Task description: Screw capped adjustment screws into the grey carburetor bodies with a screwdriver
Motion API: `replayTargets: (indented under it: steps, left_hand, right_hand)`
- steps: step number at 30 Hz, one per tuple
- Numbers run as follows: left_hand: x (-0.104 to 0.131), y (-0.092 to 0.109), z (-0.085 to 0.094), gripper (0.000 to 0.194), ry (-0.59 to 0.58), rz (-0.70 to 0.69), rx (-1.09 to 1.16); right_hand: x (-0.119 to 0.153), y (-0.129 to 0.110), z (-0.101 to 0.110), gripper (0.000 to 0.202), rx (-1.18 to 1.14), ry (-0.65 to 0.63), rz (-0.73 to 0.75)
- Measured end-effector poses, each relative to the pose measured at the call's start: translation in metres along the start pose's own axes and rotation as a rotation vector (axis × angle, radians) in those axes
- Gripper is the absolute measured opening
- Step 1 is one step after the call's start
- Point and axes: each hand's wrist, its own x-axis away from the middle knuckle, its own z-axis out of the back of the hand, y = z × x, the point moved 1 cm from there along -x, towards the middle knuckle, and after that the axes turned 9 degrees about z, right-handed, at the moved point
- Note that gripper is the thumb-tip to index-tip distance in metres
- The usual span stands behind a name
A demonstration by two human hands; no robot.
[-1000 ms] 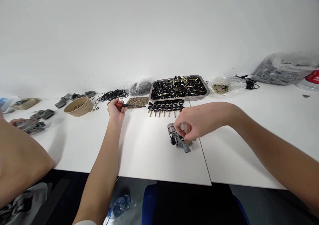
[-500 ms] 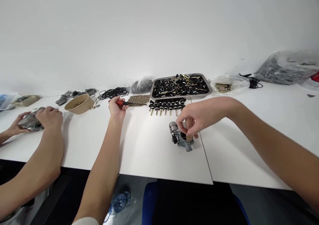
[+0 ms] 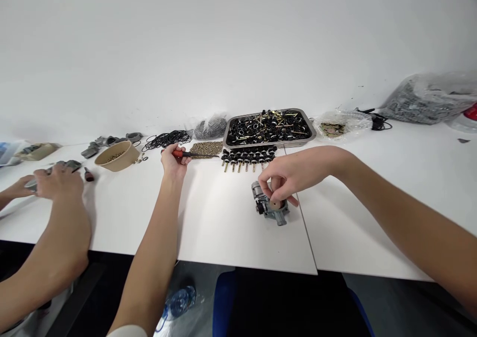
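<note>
My left hand (image 3: pixel 174 162) is closed around the red handle of a screwdriver (image 3: pixel 199 155). Its dark shaft points right, above the spread of small brass screws (image 3: pixel 205 149). On the table to the right sits a grey metal carburetor (image 3: pixel 280 218) with a round brass-coloured throttle plate (image 3: pixel 275 205) at its bore. The fingers of my right hand (image 3: pixel 285 178) pinch this plate from above. Whether the plate lies inside the bore or just over it, I cannot tell, as the fingers partly cover it.
Behind the carburetor lie rows of black plungers (image 3: pixel 249 155) and a metal tray (image 3: pixel 269 145) of black parts. Left are a tan bowl (image 3: pixel 117 163) and black rings (image 3: pixel 167 139). A co-worker's hands (image 3: pixel 59 180) hold a grey part. Bags (image 3: pixel 425 101) stand right.
My right hand has shifted slightly left over the carburetor, and the plate's position at the bore differs a little. The co-worker's hands moved left, revealing a dark-handled tool. My left hand stays put.
</note>
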Motion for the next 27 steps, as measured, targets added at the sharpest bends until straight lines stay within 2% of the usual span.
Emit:
replayTargets:
  steps: [11, 15, 18, 23, 27]
  left_hand:
    - [-0.001, -0.001, 0.0, 0.02, 0.005, 0.003, 0.005]
    - [-0.001, -0.001, 0.0, 0.019, 0.004, 0.003, -0.001]
    - [0.0, -0.001, 0.001, 0.019, 0.005, 0.0, -0.005]
    - [0.0, -0.001, 0.0, 0.019, 0.0, 0.001, -0.005]
    - [-0.001, -0.001, 0.0, 0.018, 0.003, 0.001, -0.004]
  right_hand:
    - [-0.005, 0.007, -0.001, 0.021, -0.112, 0.021, 0.023]
    - [-0.006, 0.007, -0.001, 0.018, -0.109, 0.018, 0.043]
    - [-0.003, 0.006, 0.002, 0.016, -0.082, 0.023, 0.079]
    - [0.003, 0.005, 0.009, 0.022, 0.089, 0.151, 0.051]
    - [0.005, 0.005, 0.008, 0.021, 0.13, 0.132, -0.004]
